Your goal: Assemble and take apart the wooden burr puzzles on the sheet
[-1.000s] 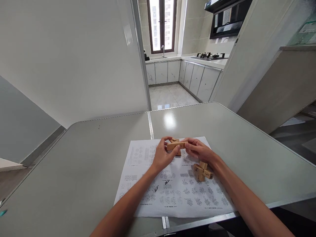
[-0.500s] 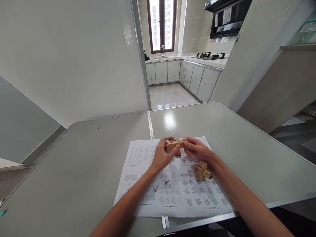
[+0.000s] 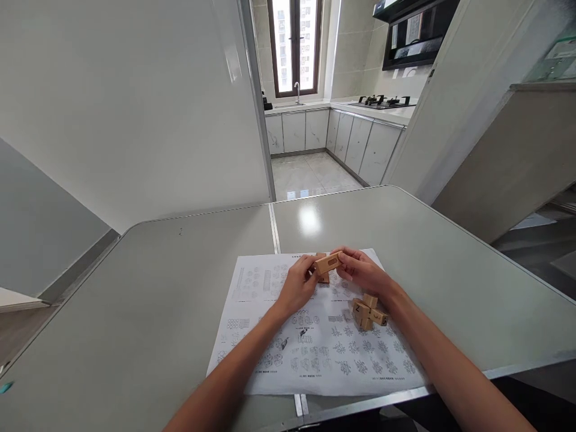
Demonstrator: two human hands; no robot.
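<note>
A wooden puzzle piece (image 3: pixel 327 263), a bar with a dark oval slot in its side, is held just above the paper. My right hand (image 3: pixel 361 271) pinches its right end between thumb and fingers. At the bar's left end, the fingertips of my left hand (image 3: pixel 299 285) are closed on it. More wooden pieces (image 3: pixel 324 279) lie behind and under the bar, partly hidden by it. Near my right wrist sits an interlocked wooden block puzzle (image 3: pixel 369 312) with numbers on its faces. Both rest on a printed paper sheet (image 3: pixel 252 348) covered in small line diagrams.
The grey-green table (image 3: pixel 148 312) extends on both sides, with a metal seam running down its middle. A small teal object (image 3: pixel 6 387) is at the far left edge. Beyond the table, a doorway shows kitchen cabinets (image 3: pixel 294 131), a sink tap and a gas hob (image 3: pixel 382 102).
The bar has shifted slightly right and turned, so its oval slot now shows. My left thumb has drawn back from its front face to its left end. The block puzzle has stayed put.
</note>
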